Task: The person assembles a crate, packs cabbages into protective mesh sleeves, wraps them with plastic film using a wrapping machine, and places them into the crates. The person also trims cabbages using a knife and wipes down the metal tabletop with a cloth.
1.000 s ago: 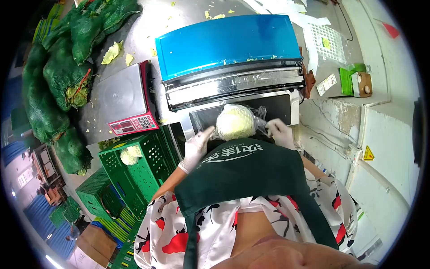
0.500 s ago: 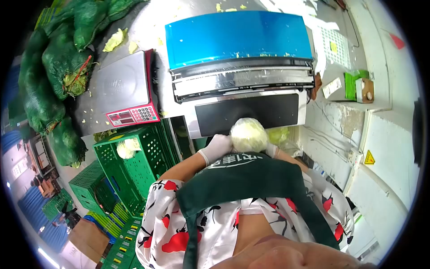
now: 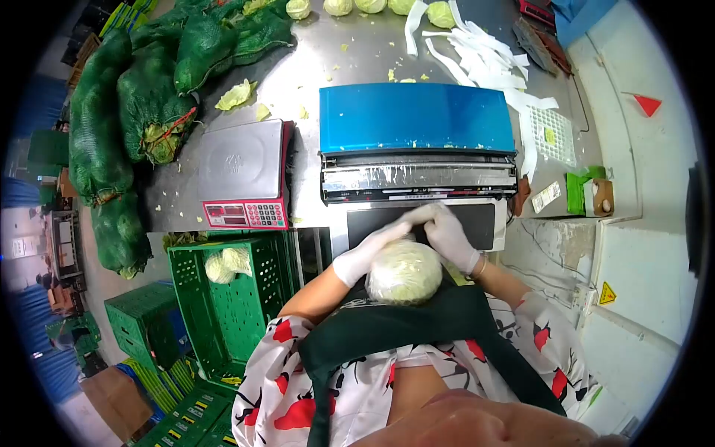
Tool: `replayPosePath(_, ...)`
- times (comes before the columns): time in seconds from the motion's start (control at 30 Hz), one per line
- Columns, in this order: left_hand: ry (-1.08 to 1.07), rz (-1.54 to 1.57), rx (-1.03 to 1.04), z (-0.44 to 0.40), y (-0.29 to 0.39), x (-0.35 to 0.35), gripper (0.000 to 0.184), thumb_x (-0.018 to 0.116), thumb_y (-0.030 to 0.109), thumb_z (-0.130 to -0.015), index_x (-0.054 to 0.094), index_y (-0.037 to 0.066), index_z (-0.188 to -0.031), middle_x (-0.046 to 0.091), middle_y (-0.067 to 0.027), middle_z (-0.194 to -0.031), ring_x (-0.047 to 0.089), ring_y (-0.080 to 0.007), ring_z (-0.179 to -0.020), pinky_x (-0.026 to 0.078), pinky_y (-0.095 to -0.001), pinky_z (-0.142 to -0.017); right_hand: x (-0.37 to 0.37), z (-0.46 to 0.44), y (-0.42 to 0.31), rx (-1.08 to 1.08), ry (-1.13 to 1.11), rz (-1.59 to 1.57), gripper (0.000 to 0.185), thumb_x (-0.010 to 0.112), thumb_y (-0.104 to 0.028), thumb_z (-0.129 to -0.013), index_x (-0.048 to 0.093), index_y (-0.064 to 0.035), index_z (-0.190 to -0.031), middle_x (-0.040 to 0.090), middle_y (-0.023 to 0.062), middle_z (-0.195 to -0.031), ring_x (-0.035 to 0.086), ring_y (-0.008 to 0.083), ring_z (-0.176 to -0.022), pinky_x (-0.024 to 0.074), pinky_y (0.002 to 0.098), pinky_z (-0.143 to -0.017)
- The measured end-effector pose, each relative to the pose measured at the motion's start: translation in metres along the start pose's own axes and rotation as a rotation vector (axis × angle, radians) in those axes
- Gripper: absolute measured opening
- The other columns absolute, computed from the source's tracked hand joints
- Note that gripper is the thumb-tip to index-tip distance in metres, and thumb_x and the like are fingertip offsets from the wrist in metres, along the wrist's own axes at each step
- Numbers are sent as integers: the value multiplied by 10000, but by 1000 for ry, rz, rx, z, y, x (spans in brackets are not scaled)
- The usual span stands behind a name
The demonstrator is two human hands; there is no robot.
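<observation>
A pale green cabbage (image 3: 404, 273) in clear film rests against the front of my dark green apron, at the near edge of the wrapping machine (image 3: 417, 119) with the blue cover. My left hand (image 3: 370, 253), in a white glove, lies along the cabbage's upper left side, fingers stretched toward the right. From the upper right comes my right hand (image 3: 447, 232), also gloved, its fingers bent over and meeting the left fingertips above the cabbage. What the right fingers hold, if anything, is hidden. Behind both hands is the machine's black plate (image 3: 477, 223).
A red-edged scale (image 3: 242, 164) stands left of the machine. Green net sacks (image 3: 153, 97) lie farther left. Below the scale, a green crate (image 3: 223, 320) holds cabbages. More cabbages (image 3: 337, 7) line the far table, near white foam strips (image 3: 477, 52). A green box (image 3: 577, 195) sits at right.
The wrapped cabbage was lifted off the black plate and brought against the apron. Both hands have moved from its sides to its far top side. The view has shifted, showing more of the far table.
</observation>
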State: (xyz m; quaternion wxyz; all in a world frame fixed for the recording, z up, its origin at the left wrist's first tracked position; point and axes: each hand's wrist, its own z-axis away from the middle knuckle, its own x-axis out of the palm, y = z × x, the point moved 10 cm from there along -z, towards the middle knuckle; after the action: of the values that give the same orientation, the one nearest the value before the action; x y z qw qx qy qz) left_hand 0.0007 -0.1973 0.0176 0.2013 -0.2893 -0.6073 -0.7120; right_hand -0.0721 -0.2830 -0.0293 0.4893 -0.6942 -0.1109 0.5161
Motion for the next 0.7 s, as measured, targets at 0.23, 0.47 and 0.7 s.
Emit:
replayPosePath(0.23, 561, 576, 92, 128, -46, -123, 665, 456, 466, -936, 505, -65, -1333, 570, -244, -1312, 588, -350, -1184, 471, -482, -1033, -117, -69, 11, 108, 248, -127, 162, 569, -87, -922, 646, -32, -1053, 647, 121, -911, 626, 220, -820, 493, 322, -763)
replayPosePath(0.47, 1500, 73, 687, 396, 56, -220, 632, 469, 535, -921, 490, 80, -1359, 567, -173, -1314, 574, -339, -1190, 497, -506, -1007, -182, -205, 81, 100, 262, -118, 200, 606, -149, -927, 672, -32, -1076, 702, 98, -919, 643, 134, -827, 503, 270, -763)
replayPosePath(0.7, 2144, 308, -34, 534, -45, -244, 709, 474, 579, -928, 434, 99, -1449, 532, -95, -1396, 530, -272, -1237, 401, -384, -1044, -207, -390, 137, 24, 360, 170, 277, 571, -274, -889, 675, -39, -990, 679, 212, -981, 638, 392, -941, 497, 423, -845)
